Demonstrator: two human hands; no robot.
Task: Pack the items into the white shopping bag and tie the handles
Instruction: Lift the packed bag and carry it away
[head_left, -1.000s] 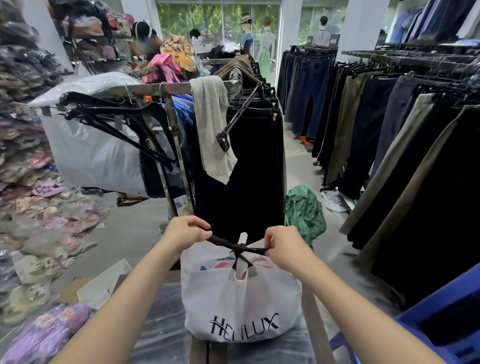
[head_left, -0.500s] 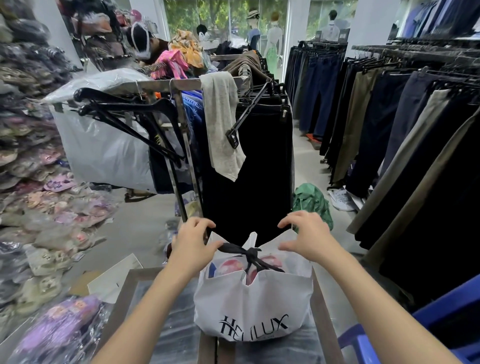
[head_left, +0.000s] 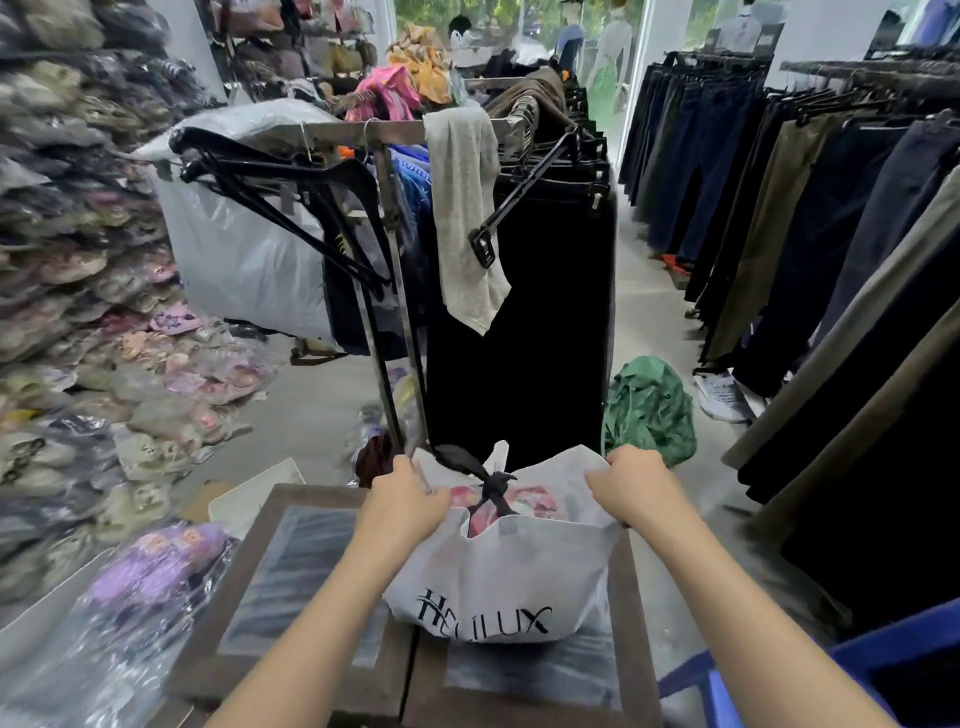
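I see the desk (head_left: 322, 613) carrying the white shopping bag (head_left: 498, 577), upright between my two grips. Left hand (head_left: 408, 501) pinches the bag's left rim; right hand (head_left: 631, 486) clamps its right rim. The knotted black handles (head_left: 491, 480) lie midway, slightly nearer the left grip, apparently tied.

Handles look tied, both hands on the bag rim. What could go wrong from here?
1. The white shopping bag sits at the table's far end; a tug by the left hand or right hand might tip it off.
2. The knot looks small and the mouth gapes either side, with pink items showing, so contents may spill if the bag tilts.
3. Gripping the rim rather than the handles may strain the thin fabric.
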